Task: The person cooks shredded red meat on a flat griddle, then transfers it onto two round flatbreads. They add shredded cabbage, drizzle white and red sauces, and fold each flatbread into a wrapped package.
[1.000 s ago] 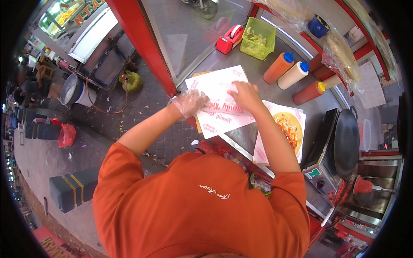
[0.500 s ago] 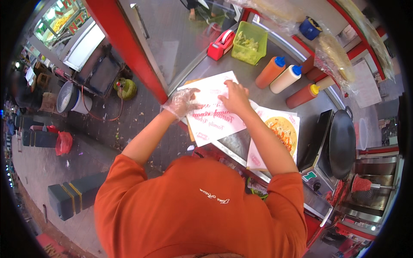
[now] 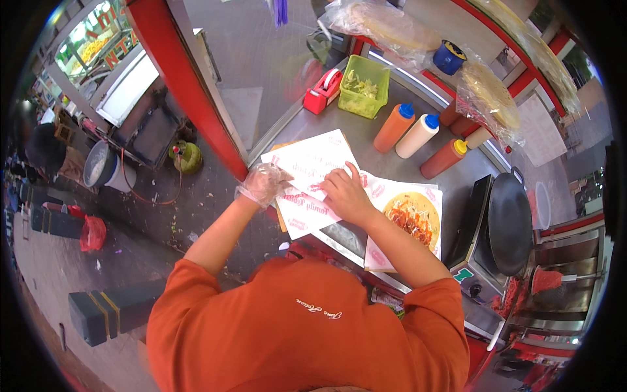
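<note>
A white wrapping paper sheet with faint print showing through lies over more wrapping paper with pink print, at the counter's left end. My left hand, in a clear plastic glove, pinches the upper sheet's left side. The bare fingers of my right hand are bent round its near right edge; the thumb is partly hidden. Right of that hand, a round flatbread topped with shredded filling and orange-red and white sauce rests on another printed paper.
Behind the papers stand sauce bottles, a green basket of shredded greens and a red tape dispenser. At the right is a dark round pan beside a stove. Bagged flatbreads lie on the upper ledge.
The upper sheet has been turned so its printed face is down, uncovering printed paper beneath. Both hands have shifted toward me, and the view has tilted slightly.
</note>
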Demonstrator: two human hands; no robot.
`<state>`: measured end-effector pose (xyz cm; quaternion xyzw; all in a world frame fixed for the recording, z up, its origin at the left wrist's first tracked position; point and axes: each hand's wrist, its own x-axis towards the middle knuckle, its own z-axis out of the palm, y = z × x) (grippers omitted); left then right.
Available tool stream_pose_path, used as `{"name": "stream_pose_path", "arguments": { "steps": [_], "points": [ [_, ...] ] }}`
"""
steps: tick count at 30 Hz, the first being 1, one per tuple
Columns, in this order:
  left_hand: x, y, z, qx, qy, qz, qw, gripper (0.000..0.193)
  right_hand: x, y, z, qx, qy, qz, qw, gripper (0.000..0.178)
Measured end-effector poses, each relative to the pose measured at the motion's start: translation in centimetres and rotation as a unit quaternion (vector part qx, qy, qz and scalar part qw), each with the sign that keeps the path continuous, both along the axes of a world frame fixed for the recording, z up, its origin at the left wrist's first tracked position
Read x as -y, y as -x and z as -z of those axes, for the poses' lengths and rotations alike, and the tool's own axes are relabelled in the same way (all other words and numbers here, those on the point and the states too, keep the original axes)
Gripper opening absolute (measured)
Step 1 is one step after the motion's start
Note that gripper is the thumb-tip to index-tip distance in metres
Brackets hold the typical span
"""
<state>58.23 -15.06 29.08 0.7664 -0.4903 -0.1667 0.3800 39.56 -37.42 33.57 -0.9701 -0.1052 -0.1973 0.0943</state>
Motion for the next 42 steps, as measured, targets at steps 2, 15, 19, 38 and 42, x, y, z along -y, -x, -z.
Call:
{"name": "stream_pose_path", "arguments": {
  "steps": [2,15,19,38,42],
  "points": [
    [0.5,1.2,-2.8,0.172,-0.053,0.030,0.983,0.033,0.8,-0.2,0.9,0.026,-0.002,-0.001,1.000,0.006],
    [4.5,1.6,-0.3,0.134,-0.103,0.016,0.985,0.057,7.3,-22.7,0.4,0.007,-0.692,0.267,0.670,0.024],
    [3.3,1.5,-0.7,0.143,-0.006,0.005,0.990,0.052,6.2,-29.4,0.8,0.086,-0.826,0.362,0.423,0.025],
    [3.7,1.9,-0.1,-0.055,0.027,-0.082,0.995,0.058,-3.5,-4.1,-0.1,-0.282,-0.388,0.421,0.770,0.051],
    [3.0,3.2,-5.2,-0.260,-0.081,-0.091,0.958,0.058,-3.8,-1.4,2.4,-0.105,-0.621,0.352,0.692,0.051]
  ]
}}
